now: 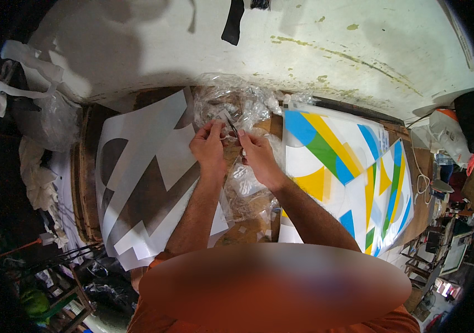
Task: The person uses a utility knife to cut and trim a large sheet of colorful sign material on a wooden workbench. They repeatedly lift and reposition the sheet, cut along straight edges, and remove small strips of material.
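Note:
Over the middle of the wooden table (245, 232), my two hands are close together. My left hand (209, 149) is closed, pinching a small whitish piece (223, 115) between thumb and fingers. A small pair of dark scissors (230, 123) is in my right hand (260, 161), its thin blades pointing at that piece. The fingers partly hide the handles. Crumpled clear plastic (220, 91) lies just beyond and beneath both hands. Small pale scraps (242, 228) are scattered on the wood nearer me.
Left of my arms lies a clear sheet with white angular shapes (142, 172). On the right are glossy sheets with blue, yellow and green stripes (326, 150). A stained white wall (326, 61) rises behind the table. Clear plastic bags (54, 119) hang at the left.

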